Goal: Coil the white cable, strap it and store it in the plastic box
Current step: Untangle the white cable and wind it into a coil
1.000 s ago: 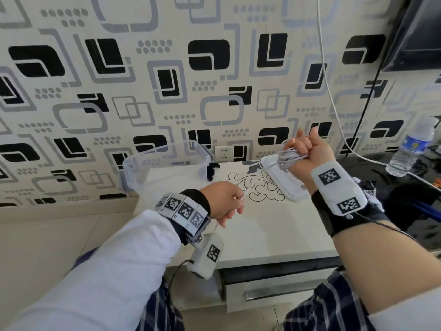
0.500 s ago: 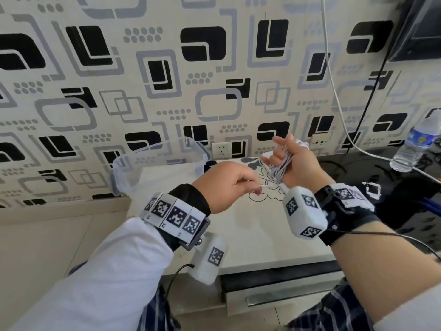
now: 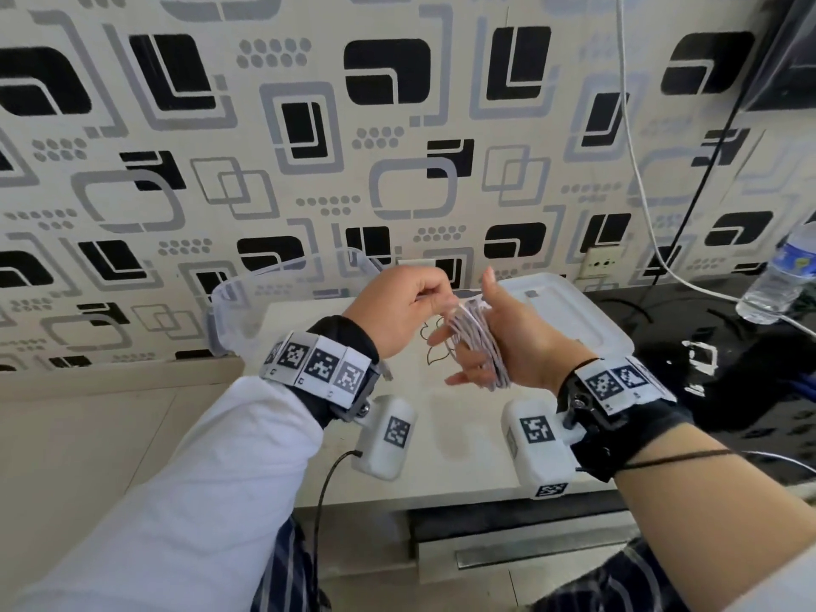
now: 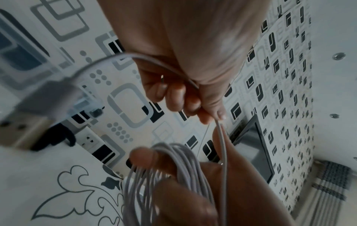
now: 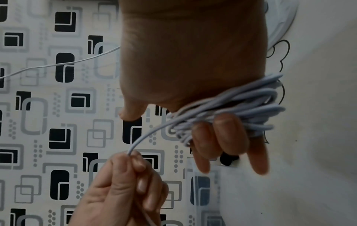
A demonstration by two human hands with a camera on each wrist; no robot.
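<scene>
Nearest, two forearms reach in over a lap in dark striped cloth, the left in a white sleeve, each wrist banded with printed square markers and carrying a white camera block. The right hand [image 3: 508, 342] is held palm up above the surface [image 3: 463, 435], its fingers [image 5: 228, 137] nearly straight and passed through the loops of the white cable [image 3: 479, 342], which is wound round them in a many-turn bundle. The left hand [image 3: 397, 311] sits just left of it with its fingers curled, pinching the free run of the cable between thumb and fingertips. In the left wrist view that run slips out of the fist and ends in a USB plug [image 4: 29, 116], large and blurred at the frame's left edge. How many turns the bundle has cannot be counted, and its far side is hidden behind the right palm.

The surface is a pale top with a black line drawing of leaves, mostly covered by the hands. On its far left stands the clear plastic box [image 3: 238, 302], open; its inside is hard to make out through the walls. Its white lid [image 3: 569, 315] lies flat at the far right, partly behind the right hand. Further right is a dark counter with a water bottle [image 3: 781, 280], cut off by the frame edge. Behind everything runs a wall papered in black and grey squares, with a thin white wire [image 3: 640, 170] hanging down it.
</scene>
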